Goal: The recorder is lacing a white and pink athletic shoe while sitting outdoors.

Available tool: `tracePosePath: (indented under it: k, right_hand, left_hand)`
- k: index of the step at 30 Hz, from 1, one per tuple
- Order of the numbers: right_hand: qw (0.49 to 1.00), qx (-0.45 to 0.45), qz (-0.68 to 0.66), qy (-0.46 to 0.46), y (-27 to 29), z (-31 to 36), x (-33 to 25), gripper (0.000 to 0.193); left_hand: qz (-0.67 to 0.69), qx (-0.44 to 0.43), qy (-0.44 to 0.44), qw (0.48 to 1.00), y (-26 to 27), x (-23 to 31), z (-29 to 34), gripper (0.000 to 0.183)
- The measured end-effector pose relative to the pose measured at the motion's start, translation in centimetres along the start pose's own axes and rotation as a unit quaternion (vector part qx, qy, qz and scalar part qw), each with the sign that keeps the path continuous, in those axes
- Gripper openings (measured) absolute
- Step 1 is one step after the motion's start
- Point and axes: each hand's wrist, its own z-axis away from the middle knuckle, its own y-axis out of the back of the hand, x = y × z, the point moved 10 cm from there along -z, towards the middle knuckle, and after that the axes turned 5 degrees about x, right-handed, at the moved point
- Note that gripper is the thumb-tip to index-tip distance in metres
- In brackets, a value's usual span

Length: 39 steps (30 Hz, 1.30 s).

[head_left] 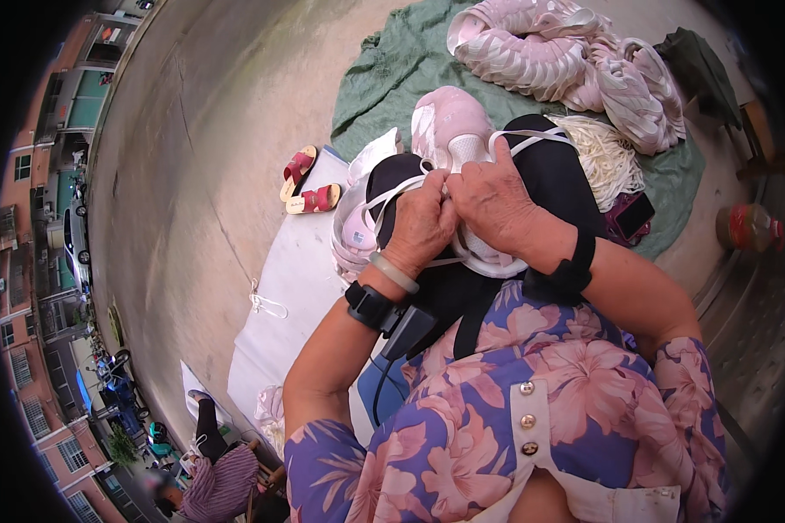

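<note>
On my lap lies what looks like a pink and white shoe upper point(462, 118), its rounded end away from me and a white mesh part near my fingers. White lace point(392, 193) loops out to both sides of it. My left hand point(423, 218) is closed, thumb and fingers pinched on the lace at the upper's middle. Right against it, my right hand point(497, 196) is also closed on the lace, one finger raised. My knuckles hide the exact spot where the fingertips meet the lace.
More pink and white uppers point(532, 65) are heaped on a green cloth point(375, 83), beside a bundle of white laces point(606, 157) and a phone point(634, 218). Red sandals point(314, 200) stand at left. A bottle point(748, 228) is at right. Another person point(222, 479) sits at lower left.
</note>
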Motion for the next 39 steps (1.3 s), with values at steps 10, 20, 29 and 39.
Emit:
tracePosePath:
  k: [10,20,29,39]
  right_hand:
    - [0.97,-0.05,-0.237,-0.015,6.5,11.4,7.3,0.013]
    - [0.917,-0.205,-0.157,-0.304,3.8,27.3,18.4,0.015]
    - [0.981,0.044,-0.184,-0.05,7.5,9.2,8.0,0.029]
    - [0.98,0.029,-0.198,-0.023,4.2,6.7,6.2,0.035]
  left_hand:
    - [-0.086,0.058,0.043,0.994,1.3,-0.2,1.1,0.034]
    - [-0.032,0.029,0.119,0.992,2.1,-0.7,0.3,0.045]
    - [0.085,0.104,0.225,0.965,1.5,-7.1,-1.3,0.023]
    - [0.139,0.287,0.11,0.941,8.4,-2.7,-2.0,0.036]
